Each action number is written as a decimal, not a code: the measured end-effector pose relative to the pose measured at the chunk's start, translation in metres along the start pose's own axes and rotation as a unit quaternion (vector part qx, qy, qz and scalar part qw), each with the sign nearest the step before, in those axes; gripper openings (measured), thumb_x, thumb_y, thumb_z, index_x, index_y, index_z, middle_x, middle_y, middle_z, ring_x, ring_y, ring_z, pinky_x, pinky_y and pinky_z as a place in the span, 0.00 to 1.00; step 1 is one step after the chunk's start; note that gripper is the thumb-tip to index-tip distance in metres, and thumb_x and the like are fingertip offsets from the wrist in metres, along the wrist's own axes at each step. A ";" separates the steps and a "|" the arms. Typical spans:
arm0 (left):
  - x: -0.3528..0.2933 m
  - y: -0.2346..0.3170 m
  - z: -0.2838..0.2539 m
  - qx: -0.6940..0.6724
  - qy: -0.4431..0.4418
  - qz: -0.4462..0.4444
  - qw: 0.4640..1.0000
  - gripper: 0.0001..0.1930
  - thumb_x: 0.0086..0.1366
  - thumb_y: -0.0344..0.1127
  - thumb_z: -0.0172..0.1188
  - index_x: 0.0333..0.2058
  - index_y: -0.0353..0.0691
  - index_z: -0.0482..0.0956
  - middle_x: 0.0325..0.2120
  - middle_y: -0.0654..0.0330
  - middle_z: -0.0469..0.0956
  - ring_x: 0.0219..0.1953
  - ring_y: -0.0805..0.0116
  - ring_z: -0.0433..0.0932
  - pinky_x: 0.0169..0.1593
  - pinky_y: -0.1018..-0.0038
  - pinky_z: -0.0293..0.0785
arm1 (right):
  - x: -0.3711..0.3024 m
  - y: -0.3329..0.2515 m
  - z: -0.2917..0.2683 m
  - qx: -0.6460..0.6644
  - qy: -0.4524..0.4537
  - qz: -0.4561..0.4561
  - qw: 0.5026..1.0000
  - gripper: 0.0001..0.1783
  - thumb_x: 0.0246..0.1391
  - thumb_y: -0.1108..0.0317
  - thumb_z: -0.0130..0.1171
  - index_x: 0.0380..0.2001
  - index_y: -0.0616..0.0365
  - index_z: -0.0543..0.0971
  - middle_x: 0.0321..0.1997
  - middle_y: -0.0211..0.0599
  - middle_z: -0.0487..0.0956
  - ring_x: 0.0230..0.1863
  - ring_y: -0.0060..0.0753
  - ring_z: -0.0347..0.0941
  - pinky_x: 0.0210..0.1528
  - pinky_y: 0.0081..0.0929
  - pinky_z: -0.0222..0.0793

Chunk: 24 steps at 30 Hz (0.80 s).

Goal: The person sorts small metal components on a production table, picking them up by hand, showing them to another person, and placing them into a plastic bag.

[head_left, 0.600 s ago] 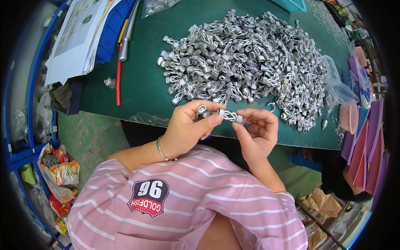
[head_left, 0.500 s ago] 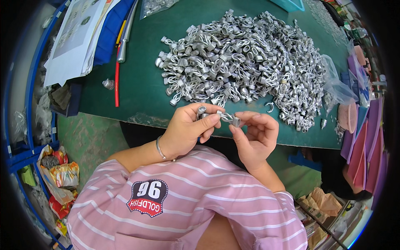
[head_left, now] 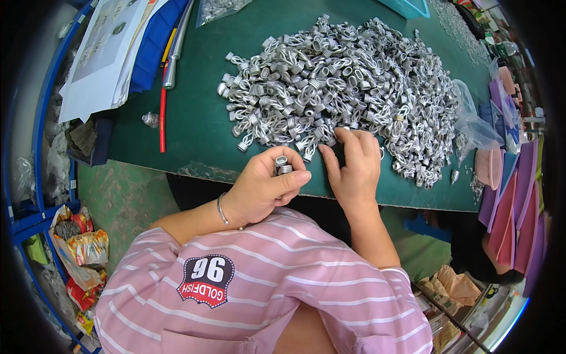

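A large pile of small silver metal fittings (head_left: 330,82) with ribbed collars and looped ends spreads over the green table (head_left: 188,118). My left hand (head_left: 262,183) is closed around a couple of these metal fittings (head_left: 283,165) at the table's near edge, an oval hollow end showing above the fingers. My right hand (head_left: 356,165) is at the near side of the pile, thumb and fingers apart with the fingertips against the pieces. No held piece shows between them.
At the left lie papers (head_left: 103,56), a blue tray (head_left: 154,50), a red rod (head_left: 163,118) and a metal tube (head_left: 173,68). A clear plastic bag (head_left: 471,121) borders the pile at right. A light-blue basket (head_left: 410,7) stands at the back. Blue shelving (head_left: 44,118) rises at far left.
My right hand has let go of the fitting it was handling with the left and moved away to the pile. That fitting no longer shows between the hands. The left stays nearly in place.
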State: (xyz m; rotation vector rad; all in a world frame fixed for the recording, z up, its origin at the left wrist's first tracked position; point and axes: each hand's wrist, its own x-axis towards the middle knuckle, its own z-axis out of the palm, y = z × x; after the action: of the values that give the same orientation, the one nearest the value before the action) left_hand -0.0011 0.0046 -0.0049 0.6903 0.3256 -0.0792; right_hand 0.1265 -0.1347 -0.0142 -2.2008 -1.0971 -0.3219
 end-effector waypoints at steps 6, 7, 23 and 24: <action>0.000 0.000 0.003 0.027 0.024 0.006 0.999 0.07 0.62 0.27 0.58 0.34 0.37 0.68 0.17 0.66 0.66 0.16 0.81 0.61 0.18 0.85 0.53 | 0.002 0.000 -0.005 -0.048 -0.005 -0.032 0.998 0.14 0.41 0.69 0.65 0.34 0.57 0.77 0.33 0.34 0.72 0.34 0.38 0.67 0.33 0.33 0.59; -0.001 0.001 0.003 0.034 0.023 0.005 0.999 0.07 0.62 0.27 0.57 0.34 0.37 0.67 0.17 0.65 0.66 0.17 0.80 0.61 0.18 0.84 0.54 | 0.001 -0.002 -0.007 -0.050 -0.008 -0.035 0.998 0.14 0.41 0.70 0.65 0.34 0.57 0.77 0.33 0.34 0.72 0.34 0.37 0.67 0.33 0.33 0.59; 0.005 0.002 0.013 0.077 0.081 0.009 0.994 0.13 0.62 0.28 0.58 0.45 0.33 0.71 0.23 0.64 0.72 0.19 0.83 0.65 0.19 0.86 0.58 | -0.011 -0.010 -0.017 0.231 0.028 -0.026 0.972 0.11 0.41 0.83 0.64 0.31 0.65 0.77 0.33 0.44 0.79 0.31 0.38 0.77 0.33 0.27 0.73; 0.004 0.002 0.011 0.082 0.076 0.016 0.994 0.12 0.62 0.27 0.58 0.44 0.33 0.72 0.24 0.64 0.72 0.19 0.82 0.66 0.20 0.86 0.60 | -0.011 -0.008 -0.016 0.254 0.012 -0.042 0.966 0.12 0.42 0.84 0.64 0.33 0.67 0.77 0.33 0.43 0.79 0.32 0.33 0.77 0.35 0.24 0.74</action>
State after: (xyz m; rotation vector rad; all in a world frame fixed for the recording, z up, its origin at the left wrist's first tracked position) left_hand 0.0062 -0.0009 0.0027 0.8660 0.4564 -0.0221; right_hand 0.1143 -0.1485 -0.0040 -1.6952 -1.1154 -0.0856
